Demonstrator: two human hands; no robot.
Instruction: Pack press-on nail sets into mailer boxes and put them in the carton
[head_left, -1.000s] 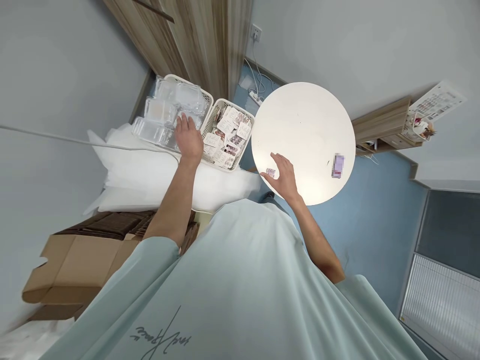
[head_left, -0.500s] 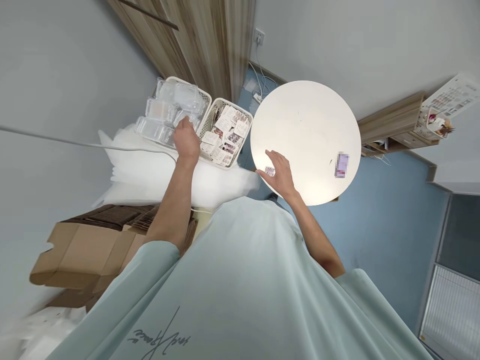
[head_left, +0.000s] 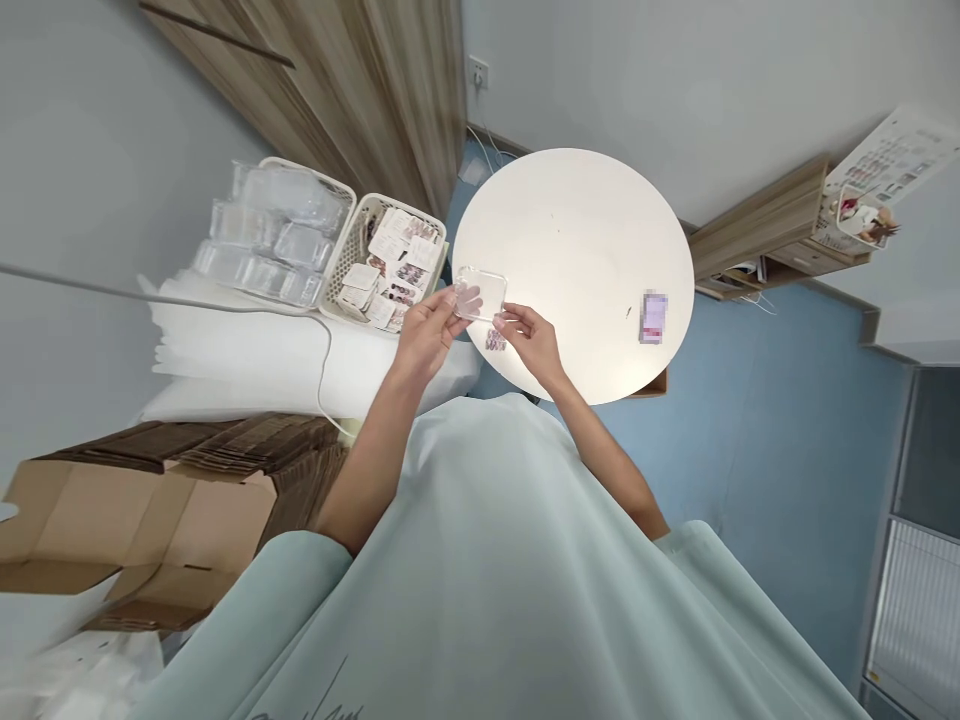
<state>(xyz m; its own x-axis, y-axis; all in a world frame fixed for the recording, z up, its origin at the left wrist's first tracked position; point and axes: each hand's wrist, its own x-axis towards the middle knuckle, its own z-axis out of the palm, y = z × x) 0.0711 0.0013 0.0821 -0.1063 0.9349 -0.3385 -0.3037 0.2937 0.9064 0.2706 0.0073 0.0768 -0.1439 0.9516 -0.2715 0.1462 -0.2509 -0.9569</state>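
A clear plastic box [head_left: 486, 292] is held up between both hands over the left edge of the round white table [head_left: 585, 220]. My left hand [head_left: 431, 330] is closed on its left side, some fingers showing through the plastic. At the lower right corner my right hand [head_left: 531, 338] pinches it with thumb and fingertips. Just below the box, a small set of press-on nails [head_left: 496, 340] lies on the table beside my right hand.
To the left, a white basket [head_left: 346, 262] holds cards of nail sets, and another basket [head_left: 341, 190] holds stacked clear boxes [head_left: 247, 225]. White foam sheets [head_left: 247, 345] and cardboard boxes [head_left: 105, 500] lie nearer. A blurred purple item [head_left: 653, 317] rests on the table's right.
My left hand has come from the basket of clear boxes to the table with one box. My right hand has moved from over the nail set onto the box's corner. The view has shifted.
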